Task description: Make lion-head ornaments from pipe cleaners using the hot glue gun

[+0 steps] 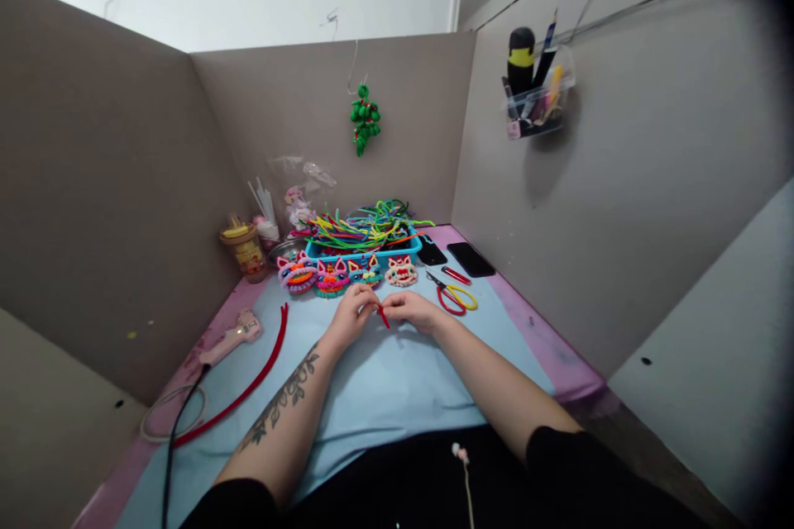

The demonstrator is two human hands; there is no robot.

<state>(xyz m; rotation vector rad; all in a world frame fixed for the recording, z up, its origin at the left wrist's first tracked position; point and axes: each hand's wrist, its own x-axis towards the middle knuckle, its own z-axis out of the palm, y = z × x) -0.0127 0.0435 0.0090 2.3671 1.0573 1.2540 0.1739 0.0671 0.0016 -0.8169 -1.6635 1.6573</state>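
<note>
Both my hands meet over the middle of the blue cloth. A short red pipe cleaner [385, 319] is pinched between them, its free end pointing down toward me. My left hand [357, 312] closes thumb and fingers on its left side. On the other side, my right hand [413, 309] grips it with the fingertips. Part of the piece is hidden by the fingers. Just behind the hands stand several colourful fuzzy animal heads, among them a pink one [332, 277] and a cream one with red [401, 271]. Scissors [455, 295] with red and yellow handles lie right of my right hand.
A blue basket [365, 257] of pipe cleaners stands at the back. To the left lie a pink glue gun [232, 336], its black cord and long red pipe cleaners [264, 369]. Phones [471, 259] and a red cutter [456, 274] lie right. Partition walls [335, 124] enclose the table.
</note>
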